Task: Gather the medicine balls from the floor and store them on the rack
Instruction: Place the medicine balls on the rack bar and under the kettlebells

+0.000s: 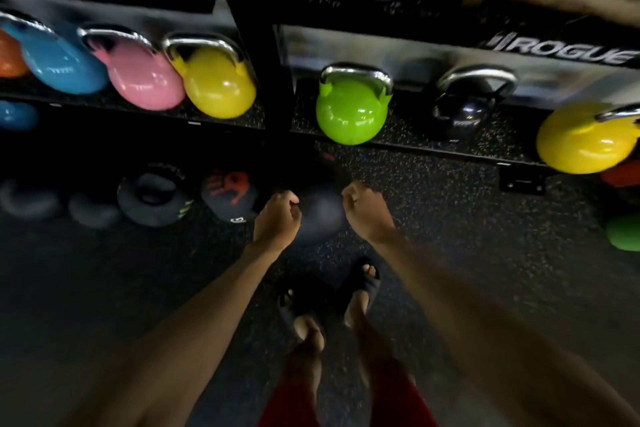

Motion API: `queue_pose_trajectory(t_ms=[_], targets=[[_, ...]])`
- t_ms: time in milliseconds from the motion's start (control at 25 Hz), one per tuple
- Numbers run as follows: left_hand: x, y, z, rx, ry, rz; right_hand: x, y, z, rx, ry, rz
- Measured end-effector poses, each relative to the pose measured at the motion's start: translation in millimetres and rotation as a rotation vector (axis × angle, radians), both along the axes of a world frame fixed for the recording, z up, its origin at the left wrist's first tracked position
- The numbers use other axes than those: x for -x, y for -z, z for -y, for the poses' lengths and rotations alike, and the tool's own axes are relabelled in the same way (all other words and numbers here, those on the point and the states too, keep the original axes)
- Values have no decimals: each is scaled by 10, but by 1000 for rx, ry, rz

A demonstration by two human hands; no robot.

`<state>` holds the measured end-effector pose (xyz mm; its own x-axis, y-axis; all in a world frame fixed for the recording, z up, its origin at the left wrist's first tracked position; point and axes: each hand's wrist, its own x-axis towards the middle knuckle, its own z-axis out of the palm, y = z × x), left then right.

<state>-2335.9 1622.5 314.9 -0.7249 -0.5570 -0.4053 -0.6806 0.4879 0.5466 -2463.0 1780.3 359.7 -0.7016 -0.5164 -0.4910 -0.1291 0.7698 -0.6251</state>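
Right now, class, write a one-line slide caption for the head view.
Left hand and right hand flank a dark medicine ball before a rack of coloured kettlebells.

Dark medicine ball (320,215), blurred, half hidden

The rack's shelf (415,135) runs along the far side, split by an upright post (263,62). Left of the post, a row of kettlebells (138,76) sits side by side at the shelf's front edge; right of it, three more kettlebells (349,111) stand apart. Beneath the shelf's left half lies a row of medicine balls (152,198). Before the post, one medicine ball (320,218) sits between the left hand (277,218) and right hand (367,211), the feet (360,291) behind on the floor (450,218).
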Motion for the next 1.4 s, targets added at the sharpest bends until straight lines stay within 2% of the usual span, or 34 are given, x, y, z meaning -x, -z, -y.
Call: queue_pose_trajectory(t_ms=[160, 360, 480, 720, 800, 960, 1040, 1120, 1200, 1280, 1400], targets=[[12, 951, 207, -99, -125, 130, 74, 1034, 79, -113, -8, 62], [196, 2249, 557, -104, -151, 185, 178, 2469, 141, -182, 10, 164], [521, 2693, 804, -97, -198, 185, 273, 3085, 205, -179, 46, 175], [1048, 3526, 1163, -200, -280, 259, 569, 4085, 308, -110, 544, 322], [1004, 3591, 1055, -80, -259, 289, 598, 4226, 289, -90, 596, 349], [703, 3579, 734, 65, -222, 196, 459, 4280, 245, -5, 739, 509], [461, 3545, 405, 103, -240, 143, 340, 4255, 211, -6, 816, 478], [155, 3474, 23, 140, -227, 136, 257, 4219, 169, -2, 868, 358], [-184, 3371, -307, 139, -198, 97, 219, 4201, 94, -19, 859, 310], [-468, 3290, -495, 127, -203, 10, 143, 4211, -25, -95, 781, 338], [-613, 3299, -424, 69, -311, -112, -18, 4220, -150, -179, 713, 336]])
